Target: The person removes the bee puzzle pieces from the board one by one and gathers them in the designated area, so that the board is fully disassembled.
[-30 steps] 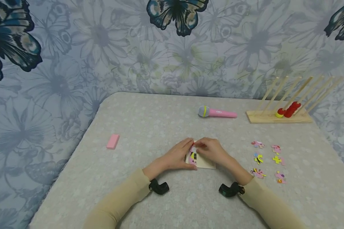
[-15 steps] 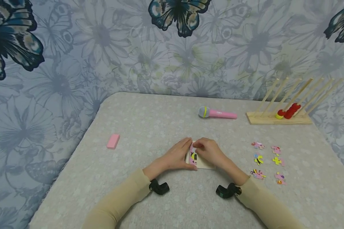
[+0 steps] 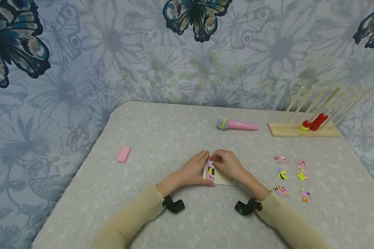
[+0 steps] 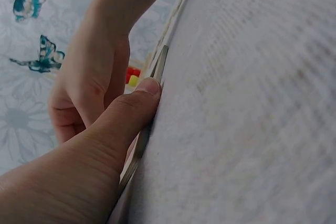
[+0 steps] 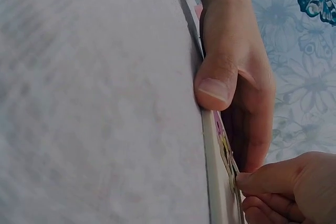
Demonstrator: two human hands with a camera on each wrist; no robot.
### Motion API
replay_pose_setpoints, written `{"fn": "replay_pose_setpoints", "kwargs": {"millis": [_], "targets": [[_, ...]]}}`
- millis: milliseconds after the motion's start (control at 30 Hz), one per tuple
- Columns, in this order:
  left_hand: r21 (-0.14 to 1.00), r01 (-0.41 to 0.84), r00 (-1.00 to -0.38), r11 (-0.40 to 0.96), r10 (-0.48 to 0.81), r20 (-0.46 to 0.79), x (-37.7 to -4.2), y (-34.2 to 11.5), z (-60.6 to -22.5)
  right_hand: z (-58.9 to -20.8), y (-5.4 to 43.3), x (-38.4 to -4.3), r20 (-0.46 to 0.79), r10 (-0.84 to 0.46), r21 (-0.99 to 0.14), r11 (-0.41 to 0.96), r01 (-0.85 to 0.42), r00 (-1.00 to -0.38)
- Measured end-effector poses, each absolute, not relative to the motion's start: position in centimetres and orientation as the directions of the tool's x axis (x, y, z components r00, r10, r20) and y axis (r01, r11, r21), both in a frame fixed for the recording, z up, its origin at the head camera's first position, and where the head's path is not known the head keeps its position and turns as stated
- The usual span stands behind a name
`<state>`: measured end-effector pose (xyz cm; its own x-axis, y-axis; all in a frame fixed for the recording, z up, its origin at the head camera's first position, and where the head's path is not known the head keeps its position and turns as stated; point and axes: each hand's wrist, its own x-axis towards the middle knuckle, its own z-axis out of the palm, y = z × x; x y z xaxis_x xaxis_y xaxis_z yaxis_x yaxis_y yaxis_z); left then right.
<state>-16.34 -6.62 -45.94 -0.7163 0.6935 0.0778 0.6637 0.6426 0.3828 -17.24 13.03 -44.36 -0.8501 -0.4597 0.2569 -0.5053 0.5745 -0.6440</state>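
A small pale wooden puzzle board lies on the table between both hands. Along its left side sits a strip of joined pink, yellow and black puzzle pieces. My left hand spans the board's left end and grips it, thumb on the near edge, fingers by the far one. The right hand pinches a puzzle piece at the strip's upper part, its fingers largely covering that piece. In the right wrist view, the right thumb presses at puzzle pieces that stand slightly raised from the board.
Several loose puzzle pieces lie in two columns on the right. A pink toy microphone is behind the hands, and a wooden peg stand with red and yellow beads stands back right. A pink block rests at left.
The right hand shifts slightly left early on, then stays at the strip's upper part. The left hand keeps its grip on the board. The head view tips slightly.
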Motion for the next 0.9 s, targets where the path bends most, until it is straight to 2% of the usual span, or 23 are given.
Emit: {"fn": "replay_pose_setpoints", "kwargs": {"millis": [233,400,500,700,900], "targets": [[0.385,0.652,-0.726,0.653,0.683,0.071,-16.4,-6.5,-46.2,-43.6,14.0,-16.8,0.271,-0.462,-0.642,0.567,-0.516,-0.845],[0.372,0.652,-0.73,0.661,0.68,0.069,-16.5,-6.6,-46.3,-42.7,17.6,-16.8,0.286,-0.404,-0.63,0.604,-0.489,-0.869],[0.367,0.649,-0.732,0.666,0.679,0.063,-16.5,-6.6,-46.2,-42.6,20.8,-17.4,0.284,-0.343,-0.616,0.65,-0.444,-0.895],[0.389,0.639,-0.733,0.663,0.679,0.047,-16.5,-6.7,-45.9,-43.2,26.7,-17.9,0.197,-0.237,-0.595,0.742,-0.308,-0.951],[0.385,0.644,-0.728,0.661,0.684,0.045,-16.5,-6.5,-46.1,-43.5,29.8,-17.5,0.13,-0.193,-0.582,0.779,-0.233,-0.973]]}}
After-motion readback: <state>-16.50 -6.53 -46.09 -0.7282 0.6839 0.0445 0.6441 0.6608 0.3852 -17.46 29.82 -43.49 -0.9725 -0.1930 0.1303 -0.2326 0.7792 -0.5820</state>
